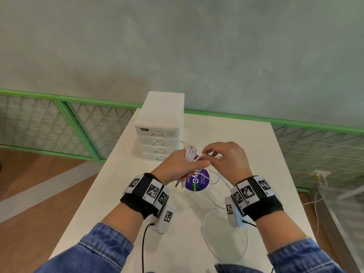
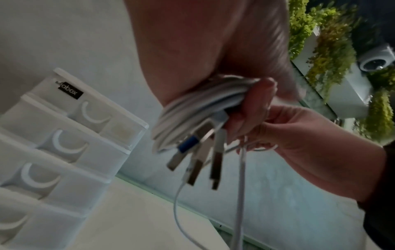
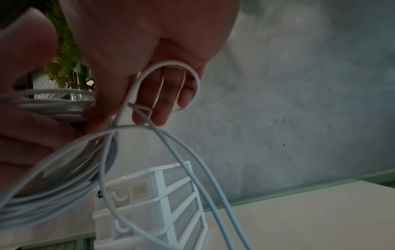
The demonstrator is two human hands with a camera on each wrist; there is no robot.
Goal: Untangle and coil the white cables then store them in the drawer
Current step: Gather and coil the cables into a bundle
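My left hand grips a coiled bundle of white cables above the white table. In the left wrist view the same coil is wrapped around the hand, with several USB plugs hanging below it. My right hand pinches a loose white strand just beside the coil. The right wrist view shows that strand looped over the fingers. Slack cable trails down onto the table near my right wrist. The white drawer unit stands behind the hands, all its drawers closed.
A round purple sticker lies on the table under the hands. A green-framed wire fence runs behind the table, before a grey wall. Wooden floor shows at the left. A wall socket with a cord is at the right.
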